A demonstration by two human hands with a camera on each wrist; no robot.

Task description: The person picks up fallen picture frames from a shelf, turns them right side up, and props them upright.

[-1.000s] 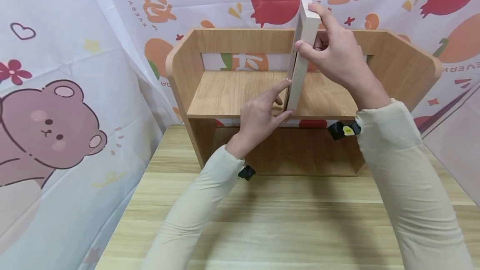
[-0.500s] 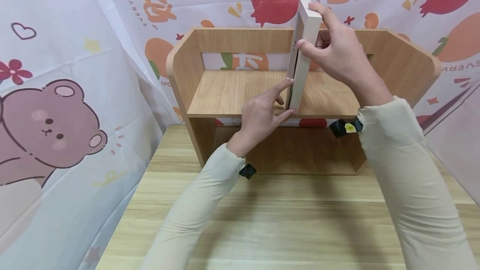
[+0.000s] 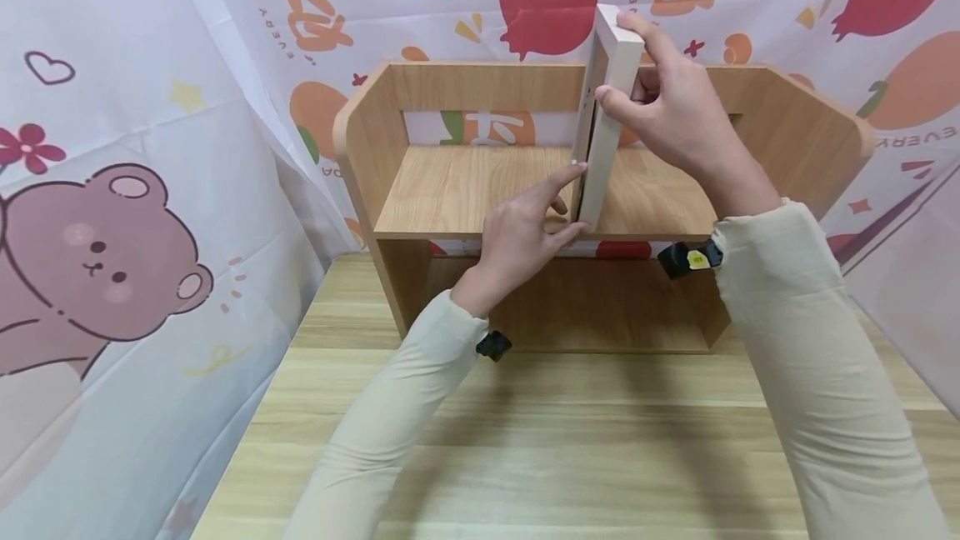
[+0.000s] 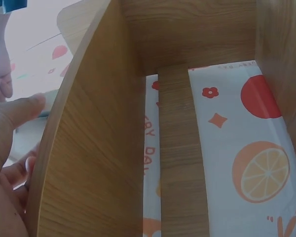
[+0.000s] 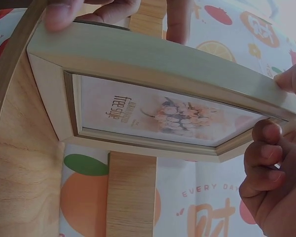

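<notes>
A pale wooden picture frame (image 3: pixel 613 94) stands upright on the upper board of a wooden desktop shelf (image 3: pixel 465 190), its narrow edge toward me. My right hand (image 3: pixel 678 111) grips it near the top, thumb on the near edge and index finger over the top corner. Low on the frame, my left hand (image 3: pixel 517 236) pinches it, thumb at the near edge by the board's front. The right wrist view shows a floral print with lettering (image 5: pixel 182 116) behind the frame's opening. In the left wrist view, the upper board hides part of my left hand (image 4: pixel 5 143).
The shelf's side panels (image 3: pixel 367 140) rise left and right. Below the upper board lies a lower compartment (image 3: pixel 600 307). The shelf stands on a light wood table (image 3: pixel 570 448), against a fruit-print cloth (image 3: pixel 450 32). A bear-print cloth (image 3: pixel 150 407) hangs at the left.
The picture frame has turned slightly, with a little more of its left side showing in the head view. Both hands keep their hold on it.
</notes>
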